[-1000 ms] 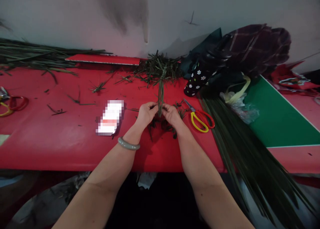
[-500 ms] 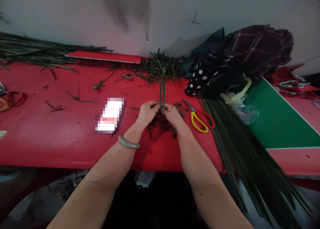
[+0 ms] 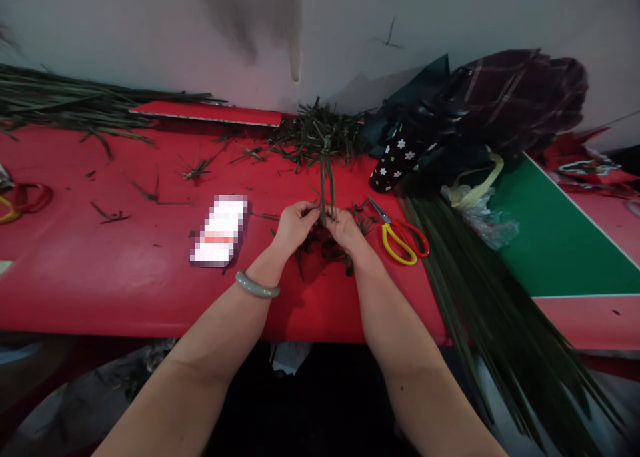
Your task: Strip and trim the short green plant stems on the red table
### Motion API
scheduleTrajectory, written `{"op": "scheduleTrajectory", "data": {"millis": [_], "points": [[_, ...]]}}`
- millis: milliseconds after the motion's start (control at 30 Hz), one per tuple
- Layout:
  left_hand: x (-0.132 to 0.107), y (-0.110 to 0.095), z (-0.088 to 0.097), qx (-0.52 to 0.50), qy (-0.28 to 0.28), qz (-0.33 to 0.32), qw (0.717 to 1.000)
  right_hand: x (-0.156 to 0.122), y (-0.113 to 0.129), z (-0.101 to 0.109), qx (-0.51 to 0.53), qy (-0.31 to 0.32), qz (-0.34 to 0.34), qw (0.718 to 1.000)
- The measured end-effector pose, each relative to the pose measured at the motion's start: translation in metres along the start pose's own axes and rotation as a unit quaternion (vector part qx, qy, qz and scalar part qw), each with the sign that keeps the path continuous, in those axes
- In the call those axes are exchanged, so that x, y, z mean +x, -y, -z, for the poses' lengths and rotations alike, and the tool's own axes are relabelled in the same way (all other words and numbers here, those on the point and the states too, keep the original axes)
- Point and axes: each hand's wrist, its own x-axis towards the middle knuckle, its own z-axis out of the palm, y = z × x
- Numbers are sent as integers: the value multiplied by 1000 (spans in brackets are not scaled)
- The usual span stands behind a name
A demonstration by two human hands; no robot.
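Dark green leaf strips [image 3: 327,182] rise from between my two hands toward the back of the table. My left hand [image 3: 296,222], below which a grey-green bangle [image 3: 257,284] circles the wrist, pinches the strips between thumb and fingers. Close beside it, my right hand [image 3: 344,229] is closed on the same strips from the right. The exact finger grip is partly hidden. Leaf scraps [image 3: 334,249] lie on the red table under and around both hands. Scissors with one red and one yellow handle [image 3: 403,238] rest just right of my right hand.
A phone [image 3: 220,232] lies left of my hands. A pile of cut leaf pieces [image 3: 323,134] sits by the wall. Long leaves [image 3: 480,297] hang over the front edge at right, near a folded flowered umbrella [image 3: 399,157]. Other scissors [image 3: 27,197] are far left.
The leaf strips between my hands have spread slightly apart, with one shifting right. My right hand's fingers have moved a little; my left hand is nearly still.
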Motion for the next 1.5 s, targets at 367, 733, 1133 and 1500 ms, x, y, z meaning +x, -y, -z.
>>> {"op": "scheduleTrajectory", "data": {"millis": [367, 733, 1133, 1500], "points": [[-2, -9, -1, -32, -33, -9, 999, 3, -2, -4, 19, -24, 0, 1000], [-2, -11, -1, -53, -32, -18, 998, 1, 6, -3, -19, -68, 69, 995], [-3, -11, -2, -48, -37, -17, 998, 2, 2, -3, -29, -45, 67, 996], [-2, -5, 0, -19, -44, -39, 998, 4, -1, -6, 2, -51, 44, 998]]}}
